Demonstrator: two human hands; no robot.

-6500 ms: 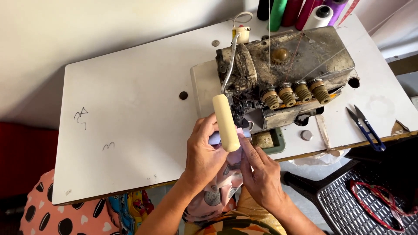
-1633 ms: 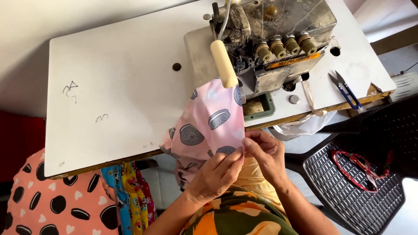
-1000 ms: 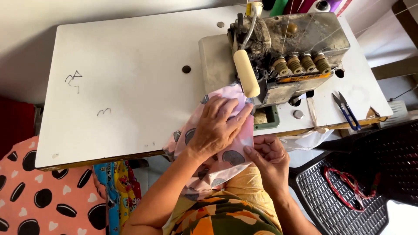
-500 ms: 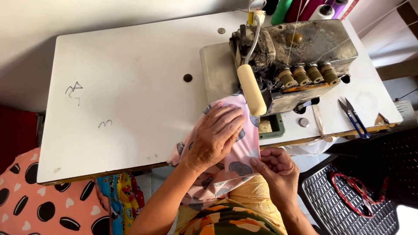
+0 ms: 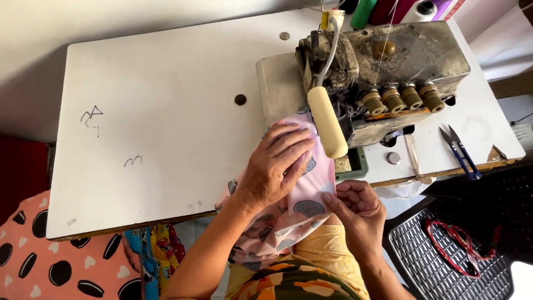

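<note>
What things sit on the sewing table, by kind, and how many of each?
Sewing machine: 1
Thread cones: 4 at least, cut off by the frame edge
Snips: 1
Pink cloth: 1, under the left hand, pinched by the right hand
Total: 7

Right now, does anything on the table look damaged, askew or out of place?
The table has pen scribbles at its left and a chipped front right corner. The machine looks grimy and worn. The snips lie near that edge. Both hands hold the fabric flat.
</note>
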